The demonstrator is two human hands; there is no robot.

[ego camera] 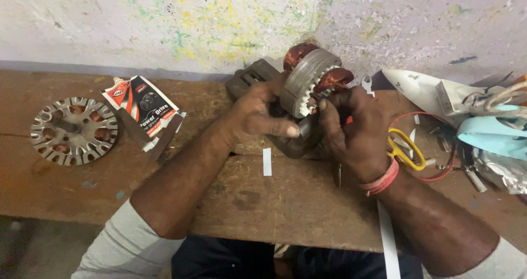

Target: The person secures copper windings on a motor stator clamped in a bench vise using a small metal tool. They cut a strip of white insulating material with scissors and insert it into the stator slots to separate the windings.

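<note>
At the far left of the wooden worktop (pixel 274 202) a round grey metal rotor plate (pixel 73 129) with slots around its rim is laid flat. Just to its right a small flat sachet (pixel 144 106), red, black and white, is seen lying askew with its white nozzle toward the wall, a dark strip (pixel 164 136) partly under it. A short white paper strip (pixel 267 161) lies nearer the middle.

The motor stator (pixel 313 81), a grey ring of stacked laminations wound with copper-coloured coils, is held above the worktop at centre, tilted on edge; its axis is angled up and to the right, toward the wall. It is gripped from the left by the left hand (pixel 258 114), thumb stretched along below it. The right hand (pixel 357 130) is closed on its right side, fingers curled at the slots.

Yellow-handled scissors (pixel 405 150) lie just beside the right wrist, with a red wire (pixel 439 174) looped about them. At the far right white and pale blue parts (pixel 483 114) are heaped.
</note>
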